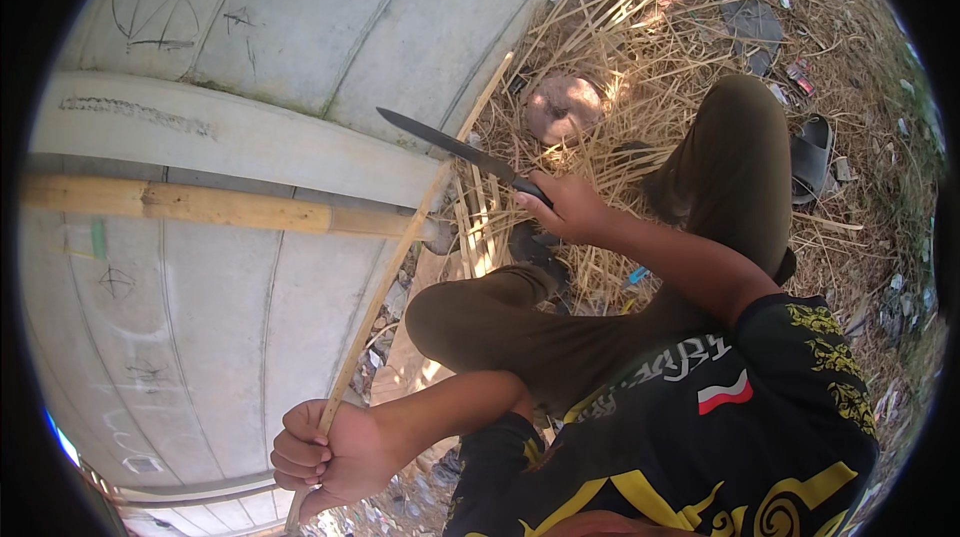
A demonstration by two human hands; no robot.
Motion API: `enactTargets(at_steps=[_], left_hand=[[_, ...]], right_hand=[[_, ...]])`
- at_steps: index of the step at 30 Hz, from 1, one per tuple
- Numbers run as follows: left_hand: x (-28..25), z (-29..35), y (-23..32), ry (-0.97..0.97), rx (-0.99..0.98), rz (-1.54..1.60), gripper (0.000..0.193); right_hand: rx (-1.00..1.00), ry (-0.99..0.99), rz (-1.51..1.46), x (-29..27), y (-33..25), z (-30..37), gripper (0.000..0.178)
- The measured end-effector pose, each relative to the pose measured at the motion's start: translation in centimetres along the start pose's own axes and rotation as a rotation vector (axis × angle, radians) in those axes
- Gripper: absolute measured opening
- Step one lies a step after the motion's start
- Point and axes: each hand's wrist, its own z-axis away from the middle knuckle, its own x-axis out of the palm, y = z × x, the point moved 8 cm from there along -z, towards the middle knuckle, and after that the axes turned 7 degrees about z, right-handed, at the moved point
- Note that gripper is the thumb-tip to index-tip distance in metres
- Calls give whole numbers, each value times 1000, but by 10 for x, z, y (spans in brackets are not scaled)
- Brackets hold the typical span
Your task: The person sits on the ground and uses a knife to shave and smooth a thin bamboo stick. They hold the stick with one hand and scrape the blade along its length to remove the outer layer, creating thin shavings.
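A long, thin bamboo strip (pixel 372 312) slants from the lower left up toward the far middle, in front of the wall's end. Near its lower end my left hand (pixel 345 445) is closed round it in a fist. My right hand (pixel 568 209) grips the dark handle of a long knife (pixel 445 142), its blade pointing to the far left. The blade crosses the strip's upper part in view; I cannot tell whether the two touch. My bent legs (pixel 735 167) in dark trousers lie beside and below the right forearm.
A grey concrete panel wall (pixel 230 327) fills the left, with a thick bamboo pole (pixel 230 209) along it. Beyond the knife, a round stone-like block (pixel 563 109) sits among many bamboo strips and shavings (pixel 630 47). A dark sandal (pixel 812 157) and scattered litter lie at right.
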Motion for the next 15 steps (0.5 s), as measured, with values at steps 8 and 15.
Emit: enactTargets(at_steps=[8,15], left_hand=[[0,-15,29,11,45,-1,67],[-56,-18,39,249,71,-56,67]], right_hand=[[381,97,-226,10,71,-10,39],[-96,23,94,-6,6,3,47]])
